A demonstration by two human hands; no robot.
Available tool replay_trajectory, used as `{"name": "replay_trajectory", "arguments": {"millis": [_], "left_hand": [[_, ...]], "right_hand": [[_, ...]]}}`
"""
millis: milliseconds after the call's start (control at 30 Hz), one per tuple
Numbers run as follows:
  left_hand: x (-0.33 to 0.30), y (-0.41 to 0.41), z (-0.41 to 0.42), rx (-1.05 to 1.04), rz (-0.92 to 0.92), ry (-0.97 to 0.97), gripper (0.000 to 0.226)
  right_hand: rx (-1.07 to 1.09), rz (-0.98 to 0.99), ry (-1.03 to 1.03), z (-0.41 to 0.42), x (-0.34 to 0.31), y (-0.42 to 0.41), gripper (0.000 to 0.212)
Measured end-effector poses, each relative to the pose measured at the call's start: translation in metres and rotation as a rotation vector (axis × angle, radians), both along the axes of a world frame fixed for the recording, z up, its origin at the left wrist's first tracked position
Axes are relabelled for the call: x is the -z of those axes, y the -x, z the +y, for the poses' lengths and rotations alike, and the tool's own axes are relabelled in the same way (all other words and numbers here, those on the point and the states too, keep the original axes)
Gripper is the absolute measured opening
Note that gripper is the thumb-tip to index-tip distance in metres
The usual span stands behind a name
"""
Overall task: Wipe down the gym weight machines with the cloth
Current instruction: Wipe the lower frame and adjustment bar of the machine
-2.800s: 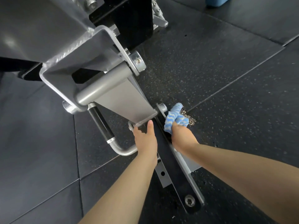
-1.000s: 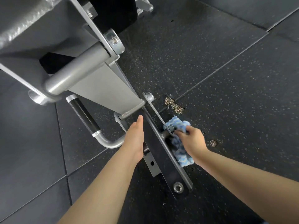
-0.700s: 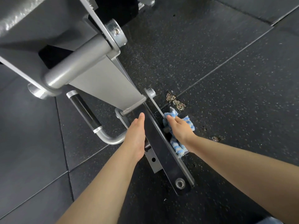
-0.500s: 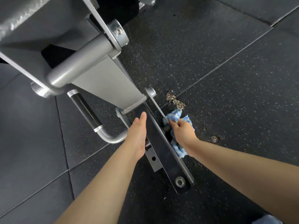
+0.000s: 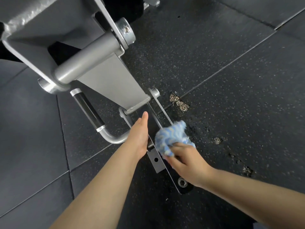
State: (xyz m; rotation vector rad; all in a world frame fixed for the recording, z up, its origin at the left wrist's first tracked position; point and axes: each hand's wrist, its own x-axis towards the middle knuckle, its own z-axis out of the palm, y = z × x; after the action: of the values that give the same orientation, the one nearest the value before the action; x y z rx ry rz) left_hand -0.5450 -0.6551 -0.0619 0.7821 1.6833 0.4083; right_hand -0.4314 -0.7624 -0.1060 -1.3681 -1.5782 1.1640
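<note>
The cloth is being gripped bunched in the right hand and pressed on the bar just ahead of it for wiping, while the left hand, fingers straight, is being laid beside the bar, seemingly for steadying.

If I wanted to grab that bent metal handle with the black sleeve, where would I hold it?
Probably the black grip sleeve on the handle's straight section, approached from the open floor side at left. It is round and clear of the grey frame; the left hand crowds the bend.
</note>
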Motion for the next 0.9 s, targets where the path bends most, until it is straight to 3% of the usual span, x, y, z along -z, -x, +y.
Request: {"name": "replay_trajectory", "arguments": {"millis": [67,133,300,367,433,500,567,667,733,900], "left_hand": [[-0.005,-0.002,-0.003,-0.043,-0.052,-0.009,0.063],[-0.01,-0.005,-0.006,-0.059,-0.06,-0.008,0.059],[-0.007,-0.002,-0.004,-0.031,-0.015,0.017,0.068],[-0.003,0.0,-0.002,-0.009,0.007,0.007,0.07],[0.0,0.0,0.0,0.016,0.038,0.007,0.071],[0.001,-0.001,0.0,0.026,0.062,0.02,0.072],[0.001,-0.001,0.0,0.029,0.065,0.025,0.072],[0.002,0.002,0.0,0.036,0.059,0.032,0.073],[0.005,0.003,0.0,0.047,0.052,0.027,0.073],[0.008,0.003,-0.001,0.091,0.085,0.038,0.072]], "right_hand": [[-0.253,-0.216,-0.173,0.007,0.012,-0.002,0.026],[-0.348,-0.285,-0.252,0.007,0.021,-0.004,0.03],[-0.26,-0.086,-0.196,-0.031,0.016,-0.022,0.037],[-0.023,0.135,0.009,-0.042,0.015,-0.03,0.032],[0.489,0.391,0.269,-0.032,0.016,-0.039,0.035],[0.756,0.397,0.31,-0.012,0.02,-0.046,0.038],[0.567,0.219,0.333,0.007,0.027,-0.043,0.033],[-0.029,-0.451,0.277,0.018,0.052,-0.032,0.022],[-0.265,-0.759,0.183,0.02,0.061,-0.027,0.031],[-0.454,-1.015,0.016,0.024,0.062,-0.029,0.044]]}}
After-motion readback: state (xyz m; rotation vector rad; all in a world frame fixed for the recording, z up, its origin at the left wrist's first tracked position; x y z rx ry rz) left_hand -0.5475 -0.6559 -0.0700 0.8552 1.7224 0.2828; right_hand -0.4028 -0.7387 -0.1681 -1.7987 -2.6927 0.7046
